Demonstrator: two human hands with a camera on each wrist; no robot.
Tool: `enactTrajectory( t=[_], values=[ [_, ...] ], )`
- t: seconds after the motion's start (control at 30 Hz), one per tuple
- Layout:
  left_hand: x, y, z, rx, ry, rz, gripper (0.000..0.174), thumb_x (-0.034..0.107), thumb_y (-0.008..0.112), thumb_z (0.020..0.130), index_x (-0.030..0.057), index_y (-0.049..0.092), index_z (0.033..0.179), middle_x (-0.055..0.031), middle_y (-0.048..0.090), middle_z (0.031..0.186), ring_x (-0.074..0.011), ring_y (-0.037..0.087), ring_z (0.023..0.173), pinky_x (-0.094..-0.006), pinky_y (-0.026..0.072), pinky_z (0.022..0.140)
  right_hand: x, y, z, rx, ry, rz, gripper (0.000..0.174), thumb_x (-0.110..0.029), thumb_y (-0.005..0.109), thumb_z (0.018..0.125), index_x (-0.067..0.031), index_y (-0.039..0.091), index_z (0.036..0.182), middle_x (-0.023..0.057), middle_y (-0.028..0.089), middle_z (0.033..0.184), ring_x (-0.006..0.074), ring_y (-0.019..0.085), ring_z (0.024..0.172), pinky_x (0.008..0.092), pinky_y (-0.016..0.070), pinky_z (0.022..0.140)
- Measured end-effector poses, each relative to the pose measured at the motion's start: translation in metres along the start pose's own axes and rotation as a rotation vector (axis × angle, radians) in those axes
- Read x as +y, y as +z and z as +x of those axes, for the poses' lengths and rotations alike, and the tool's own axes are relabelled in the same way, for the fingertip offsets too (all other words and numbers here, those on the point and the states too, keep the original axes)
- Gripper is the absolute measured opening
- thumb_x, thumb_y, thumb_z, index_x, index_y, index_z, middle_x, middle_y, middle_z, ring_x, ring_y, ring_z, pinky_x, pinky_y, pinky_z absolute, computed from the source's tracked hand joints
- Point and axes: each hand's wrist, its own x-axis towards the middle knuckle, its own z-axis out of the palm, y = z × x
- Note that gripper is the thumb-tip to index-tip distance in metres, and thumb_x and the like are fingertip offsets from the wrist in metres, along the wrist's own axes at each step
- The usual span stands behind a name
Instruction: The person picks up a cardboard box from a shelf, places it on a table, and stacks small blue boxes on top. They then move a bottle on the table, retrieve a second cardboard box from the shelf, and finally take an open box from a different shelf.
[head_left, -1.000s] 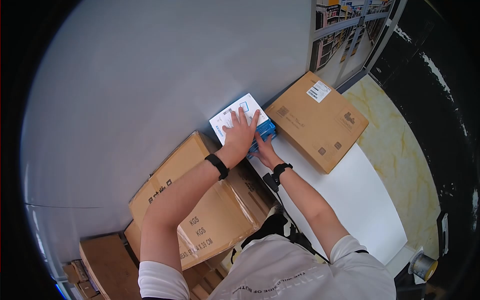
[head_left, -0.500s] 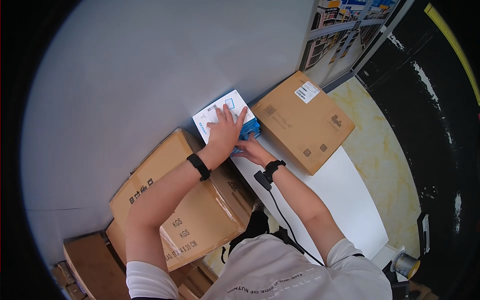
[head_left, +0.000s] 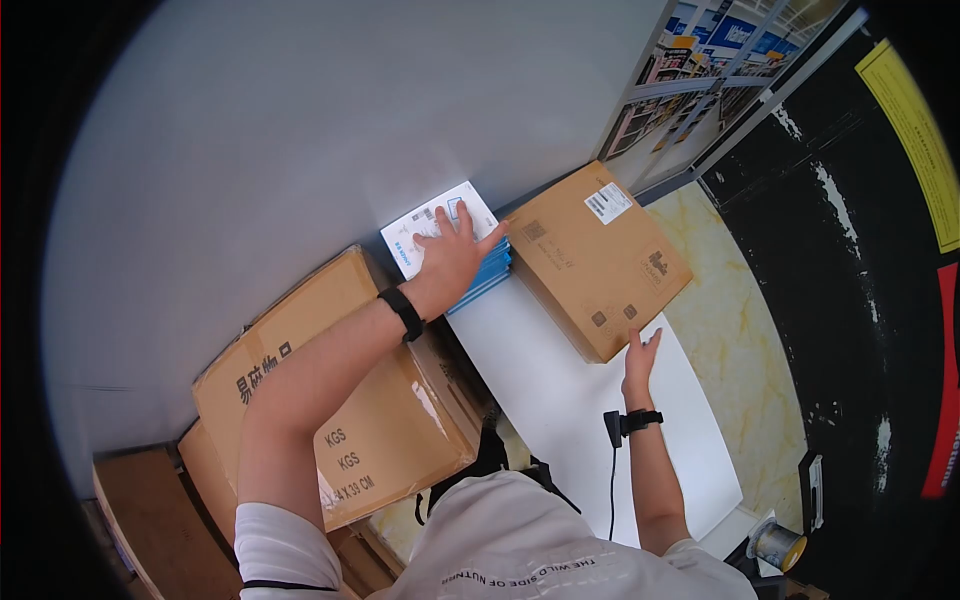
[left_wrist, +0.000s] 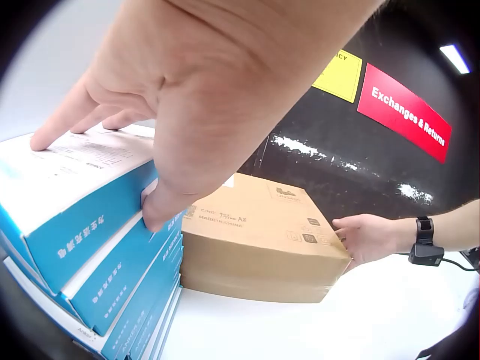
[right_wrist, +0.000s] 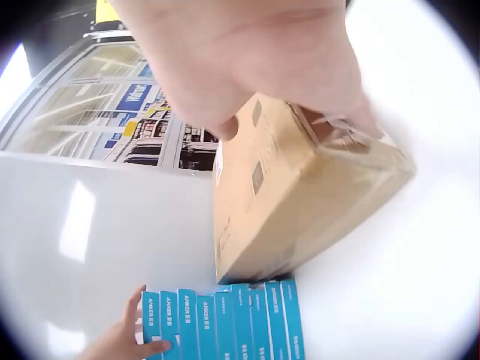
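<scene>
A stack of white-and-blue boxes (head_left: pixel 492 270) stands against the wall on the white table (head_left: pixel 530 350). My left hand (head_left: pixel 450 262) rests on the white top of the uppermost box, fingers spread. In the left wrist view its thumb (left_wrist: pixel 156 210) lies against the blue side of the stack (left_wrist: pixel 97 232). Beside the stack sits a brown cardboard box (head_left: pixel 600 265) with a white label. My right hand (head_left: pixel 640 370) is at the near right corner of this carton, fingers extended. The right wrist view shows the hand (right_wrist: pixel 255 60) over the carton's taped corner (right_wrist: pixel 337 161), some fingertips hidden behind it.
A large carton (head_left: pixel 350 400) with black print stands left of the table, more brown boxes (head_left: pixel 170 520) behind it. The grey wall (head_left: pixel 350 120) borders the table's far side. A cable (head_left: pixel 612 490) hangs from the right wrist device. A metal tin (head_left: pixel 778 546) is at lower right.
My right hand has left the side of the blue box stack and moved right to the brown carton's near corner. The left hand stays on top of the stack.
</scene>
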Motion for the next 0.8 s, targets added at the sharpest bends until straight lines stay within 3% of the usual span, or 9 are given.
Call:
enactTrajectory(
  t=[0.07,0.1,0.23,0.37,0.4,0.47,0.53,0.63,0.8],
  values=[
    [0.004,0.002,0.0,0.014,0.003,-0.001,0.093,0.013,0.067,0.089,0.0334,0.013,0.162,-0.0356,0.031,0.153,-0.0573,0.042,0.134,-0.0619,0.0582,0.076,-0.011,-0.006,-0.021,-0.604,0.624,0.741,0.079,-0.026,0.061,0.098,-0.013,0.013,0.159,0.0095,0.028,0.16,0.0299,0.029,0.146,0.0532,0.0302,0.115],
    [0.005,0.001,0.0,0.016,-0.008,-0.006,0.092,0.013,0.067,0.089,0.0332,0.013,0.162,-0.036,0.03,0.153,-0.0575,0.042,0.133,-0.063,0.0578,0.075,-0.001,0.009,-0.03,-0.619,0.534,0.664,0.089,-0.027,0.062,0.097,-0.0148,0.0,0.16,0.0093,0.026,0.161,0.03,0.029,0.146,0.0599,0.0284,0.114],
    [0.004,0.004,0.002,0.017,0.007,0.017,0.09,0.016,0.064,0.092,0.0345,0.01,0.162,-0.0353,0.027,0.155,-0.0571,0.042,0.133,-0.0641,0.057,0.077,-0.013,0.035,-0.06,-0.601,0.563,0.752,0.094,-0.03,0.064,0.096,-0.0144,-0.003,0.16,0.0119,0.023,0.162,0.031,0.025,0.148,0.0599,0.0208,0.117],
    [-0.001,-0.009,-0.001,-0.029,0.025,-0.086,0.099,0.026,0.072,0.088,0.0348,0.006,0.162,-0.0344,0.027,0.156,-0.0557,0.036,0.138,-0.07,0.0485,0.091,-0.011,0.01,-0.06,-0.578,0.622,0.784,0.097,-0.032,0.065,0.096,-0.0123,-0.005,0.16,0.0151,0.021,0.163,0.0325,0.024,0.149,0.0593,0.0202,0.117],
    [0.0,-0.022,-0.006,-0.043,0.01,-0.162,0.102,0.03,0.075,0.086,0.0328,0.008,0.162,-0.0348,0.026,0.156,-0.0554,0.03,0.142,-0.0729,0.0404,0.099,0.0,0.005,-0.066,-0.555,0.621,0.715,0.094,-0.033,0.065,0.096,-0.0112,0.002,0.161,0.0166,0.026,0.161,0.0321,0.029,0.147,0.0571,0.0238,0.117],
    [0.006,-0.028,-0.012,0.04,0.057,-0.191,0.101,0.03,0.075,0.086,0.0313,0.008,0.162,-0.0346,0.026,0.156,-0.055,0.028,0.143,-0.0728,0.0386,0.101,0.021,-0.024,-0.079,-0.501,0.617,0.663,0.09,-0.034,0.065,0.096,-0.0101,0.008,0.161,0.0182,0.031,0.159,0.0317,0.034,0.145,0.0549,0.0274,0.116],
    [0.018,-0.042,-0.025,0.116,0.153,-0.376,0.095,0.031,0.074,0.088,0.0257,0.013,0.161,-0.0334,0.03,0.154,-0.0548,0.024,0.145,-0.0713,0.034,0.106,0.044,-0.067,-0.092,-0.652,0.586,0.68,0.076,-0.034,0.065,0.096,-0.0071,0.028,0.157,0.0175,0.051,0.145,0.0285,0.05,0.134,0.0457,0.0397,0.11],
    [0.059,-0.073,-0.067,0.109,0.374,-0.525,0.09,0.031,0.072,0.089,0.0223,0.018,0.16,-0.0315,0.034,0.153,-0.0532,0.026,0.145,-0.069,0.0322,0.109,0.093,-0.131,-0.118,-0.677,0.595,0.686,0.06,-0.032,0.063,0.098,-0.0078,0.045,0.149,0.0127,0.065,0.126,0.0229,0.062,0.116,0.0377,0.0488,0.1],
    [0.162,-0.124,-0.148,0.051,0.765,-0.621,0.082,0.031,0.069,0.091,0.0179,0.024,0.159,-0.0302,0.038,0.151,-0.052,0.029,0.143,-0.0598,0.0313,0.114,0.186,-0.245,-0.167,-0.491,0.43,0.241,0.052,-0.029,0.064,0.096,-0.0068,0.052,0.142,0.011,0.069,0.116,0.0212,0.065,0.108,0.0341,0.0515,0.092]
  ],
)
